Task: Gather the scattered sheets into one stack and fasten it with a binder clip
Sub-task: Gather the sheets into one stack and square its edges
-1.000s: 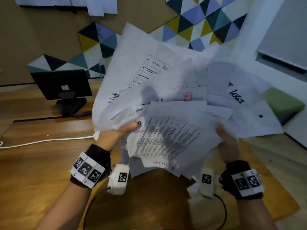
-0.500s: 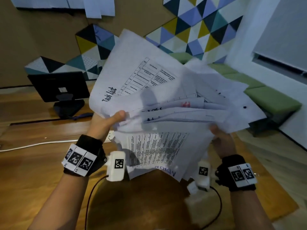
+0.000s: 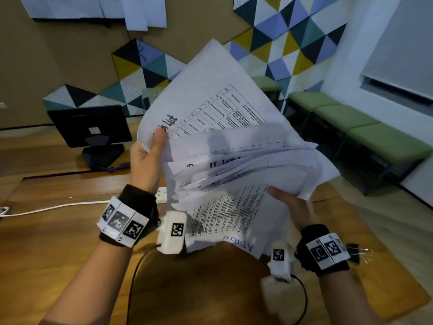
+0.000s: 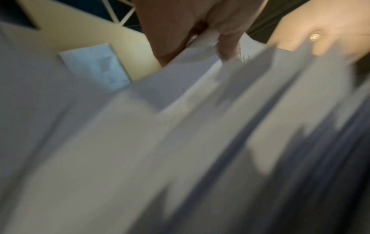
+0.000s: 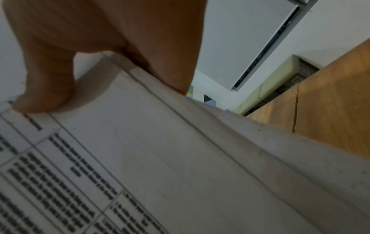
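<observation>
Both hands are holding one loose, fanned bundle of sheets (image 3: 234, 160) up in the air above the wooden table (image 3: 46, 242), with edges sticking out at uneven angles. The left hand (image 3: 146, 160) is gripping the bundle's left edge, its thumb pressing on the front of the farthest, tallest page, which is showing a printed table and some handwriting. In the left wrist view the sheets (image 4: 160, 142) are blurring across most of the picture, and the left hand (image 4: 200, 28) is closing its fingers over their edge. The right hand (image 3: 295, 207) is supporting the bundle from the right and underneath, its thumb lying on the nearest printed page and its fingers going out of sight behind the paper. In the right wrist view the right hand (image 5: 100, 47) is pinching the sheets (image 5: 160, 158), thumb on top of a page of tabled text.

A black binder clip (image 3: 355, 252) is lying on the table near the right wrist, well apart from the paper. Farther left, a dark monitor (image 3: 91, 126) is standing on the table, and a white cable (image 3: 46, 207) is running across the wood. Green benches (image 3: 363, 127) are lining the wall on the far right.
</observation>
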Demonstrator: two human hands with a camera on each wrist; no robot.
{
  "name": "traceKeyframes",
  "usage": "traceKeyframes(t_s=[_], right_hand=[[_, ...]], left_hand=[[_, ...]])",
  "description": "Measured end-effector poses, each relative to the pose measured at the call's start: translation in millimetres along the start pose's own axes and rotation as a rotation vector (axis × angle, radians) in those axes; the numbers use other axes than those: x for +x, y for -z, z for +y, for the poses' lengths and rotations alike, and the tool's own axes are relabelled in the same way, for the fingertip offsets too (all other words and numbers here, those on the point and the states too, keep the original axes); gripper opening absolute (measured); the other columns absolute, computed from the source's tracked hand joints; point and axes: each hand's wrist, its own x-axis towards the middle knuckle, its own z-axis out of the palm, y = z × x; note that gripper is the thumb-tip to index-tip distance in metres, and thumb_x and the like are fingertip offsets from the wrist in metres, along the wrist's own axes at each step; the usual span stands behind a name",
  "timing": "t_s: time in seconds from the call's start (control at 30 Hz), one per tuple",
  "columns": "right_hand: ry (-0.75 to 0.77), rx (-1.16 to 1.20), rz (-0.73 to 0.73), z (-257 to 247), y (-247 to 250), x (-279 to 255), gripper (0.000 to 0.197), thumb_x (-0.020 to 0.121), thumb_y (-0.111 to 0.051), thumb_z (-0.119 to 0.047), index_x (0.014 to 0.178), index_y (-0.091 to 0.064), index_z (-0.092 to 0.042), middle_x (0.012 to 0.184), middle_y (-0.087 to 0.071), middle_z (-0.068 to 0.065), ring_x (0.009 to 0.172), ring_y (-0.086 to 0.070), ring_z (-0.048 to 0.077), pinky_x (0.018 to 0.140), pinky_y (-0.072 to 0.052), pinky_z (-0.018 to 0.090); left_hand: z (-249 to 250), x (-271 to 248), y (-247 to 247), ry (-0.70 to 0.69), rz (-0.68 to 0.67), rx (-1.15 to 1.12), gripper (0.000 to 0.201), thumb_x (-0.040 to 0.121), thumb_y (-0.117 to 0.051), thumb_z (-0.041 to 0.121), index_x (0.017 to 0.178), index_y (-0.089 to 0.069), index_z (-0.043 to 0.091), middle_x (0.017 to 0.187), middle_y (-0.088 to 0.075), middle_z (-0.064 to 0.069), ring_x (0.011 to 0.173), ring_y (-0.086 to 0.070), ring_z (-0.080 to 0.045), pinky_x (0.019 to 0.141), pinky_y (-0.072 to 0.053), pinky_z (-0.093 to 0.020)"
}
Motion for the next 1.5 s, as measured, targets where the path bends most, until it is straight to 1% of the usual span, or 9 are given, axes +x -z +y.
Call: traceKeyframes(t_s=[0.23, 0.63, 0.77, 0.93, 1.03, 1.13, 1.23, 1.37, 1.5], right_hand=[[-0.136, 0.016, 0.034, 9.3, 2.3, 1.4, 0.059, 0.049, -0.082, -0.034, 0.104, -0.065, -0.022, 0.094, -0.069, -0.006, 0.098, -0.06, 0.021, 0.095, -0.047, 0.044], [0.083, 0.042, 0.063, 13.8, 0.8, 11.3, 0.089, 0.034, -0.087, -0.053, 0.112, -0.058, -0.02, 0.092, -0.072, -0.013, 0.086, -0.068, 0.007, 0.068, -0.054, 0.023], [0.108, 0.078, 0.061, 14.9, 3.9, 20.7, 0.042, 0.065, -0.076, -0.006, 0.095, -0.057, -0.029, 0.073, -0.071, -0.025, 0.068, -0.066, -0.006, 0.061, -0.052, 0.019], [0.092, 0.07, 0.063, 15.2, 0.7, 28.5, 0.061, 0.047, -0.086, -0.03, 0.102, -0.06, -0.025, 0.089, -0.073, -0.011, 0.077, -0.068, 0.002, 0.066, -0.054, 0.023], [0.085, 0.072, 0.08, 15.1, -1.2, 31.2, 0.046, 0.064, -0.075, -0.005, 0.102, -0.06, -0.025, 0.092, -0.069, -0.006, 0.076, -0.068, 0.004, 0.073, -0.052, 0.034], [0.06, 0.08, 0.069, 16.2, -0.4, 32.0, 0.064, 0.048, -0.085, -0.024, 0.108, -0.061, -0.02, 0.095, -0.07, -0.003, 0.088, -0.068, 0.018, 0.075, -0.055, 0.036], [0.043, 0.066, 0.046, 13.9, 0.2, 28.1, 0.1, 0.037, -0.09, -0.045, 0.124, -0.054, -0.012, 0.111, -0.067, 0.007, 0.102, -0.064, 0.025, 0.084, -0.054, 0.043], [0.083, 0.026, -0.015, 13.3, 8.2, 25.7, 0.097, 0.046, -0.088, -0.043, 0.129, -0.049, -0.013, 0.121, -0.062, 0.007, 0.112, -0.058, 0.027, 0.091, -0.051, 0.042], [0.048, 0.027, -0.073, 12.7, 14.2, 23.7, 0.081, 0.047, -0.087, -0.039, 0.118, -0.057, -0.015, 0.103, -0.071, -0.002, 0.1, -0.066, 0.022, 0.071, -0.056, 0.026]], left_hand=[[45.5, 21.4, 0.9, -0.166, -0.221, 0.282, 0.038, 0.092, -0.049, 0.01, 0.065, -0.065, 0.032, 0.055, -0.062, 0.028, 0.059, -0.055, 0.013, 0.064, -0.043, -0.006], [42.9, 28.6, 3.6, -0.033, -0.371, 0.378, 0.024, 0.085, -0.052, 0.026, 0.085, -0.07, 0.041, 0.083, -0.069, 0.029, 0.086, -0.06, 0.013, 0.089, -0.045, -0.018], [45.9, 28.2, 19.8, 0.047, -0.441, 0.293, 0.017, 0.082, -0.064, 0.036, 0.099, -0.061, 0.039, 0.091, -0.067, 0.031, 0.093, -0.06, 0.012, 0.084, -0.046, -0.009], [-6.1, 11.0, 84.9, 0.22, -0.19, 0.415, 0.038, 0.081, -0.061, 0.015, 0.116, -0.049, 0.026, 0.11, -0.058, 0.008, 0.092, -0.058, 0.014, 0.084, -0.046, -0.015], [-52.0, -28.6, 109.1, 0.578, -0.505, 0.7, 0.063, 0.075, -0.062, -0.011, 0.12, -0.043, 0.03, 0.134, -0.045, -0.005, 0.131, -0.041, -0.018, 0.102, -0.04, -0.037], [-69.2, -71.2, 95.3, 0.812, -0.777, 0.707, 0.135, 0.039, -0.088, 0.034, 0.143, -0.002, 0.029, 0.148, -0.006, 0.011, 0.137, -0.007, -0.009, 0.115, -0.016, -0.041], [-74.5, -82.0, 62.2, 0.667, -0.617, 0.508, 0.169, 0.014, -0.083, 0.06, 0.143, 0.021, 0.026, 0.153, 0.005, 0.007, 0.139, 0.001, -0.009, 0.117, -0.009, -0.041], [-76.5, -47.7, 28.0, 0.429, -0.347, 0.302, 0.157, 0.014, -0.084, 0.056, 0.143, -0.007, 0.009, 0.14, -0.037, 0.0, 0.129, -0.036, -0.015, 0.103, -0.03, -0.01], [-75.2, -13.2, 7.8, 0.343, -0.35, 0.135, 0.096, 0.028, -0.088, 0.049, 0.11, -0.057, 0.01, 0.098, -0.072, 0.004, 0.093, -0.067, -0.006, 0.081, -0.055, -0.02]])
